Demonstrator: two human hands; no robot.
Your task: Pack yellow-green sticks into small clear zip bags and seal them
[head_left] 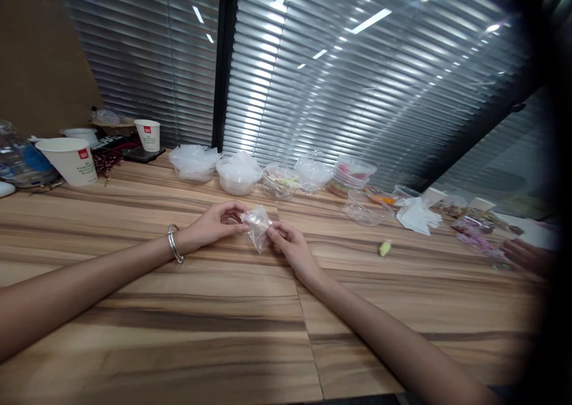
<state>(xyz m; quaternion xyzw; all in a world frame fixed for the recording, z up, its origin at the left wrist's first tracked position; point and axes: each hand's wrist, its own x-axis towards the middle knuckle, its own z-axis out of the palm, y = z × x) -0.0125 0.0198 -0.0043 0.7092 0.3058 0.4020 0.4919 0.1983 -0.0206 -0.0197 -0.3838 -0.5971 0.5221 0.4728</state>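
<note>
Between my two hands is a small clear plastic bag point(259, 227), held just above the wooden table point(201, 333). My left hand point(220, 225), with a silver bangle on its wrist, pinches the bag's upper left edge. The fingers of my right hand point(290, 241) close on its right side. Whether anything is inside the bag I cannot make out. Beyond my hands stand a round clear tub with white bags point(239, 173) and another clear tub with yellow-green pieces point(282, 181). To the right of my right hand lies a small yellow-green piece point(385, 248).
Paper cups point(69, 162) and a phone-like black slab point(143, 154) sit at the back left. Stacked tubs point(351, 173), an empty-looking clear lid point(369, 208) and white tissue point(419, 214) line the back right. Another person's hand point(525, 255) is at the far right. Blinds rise behind.
</note>
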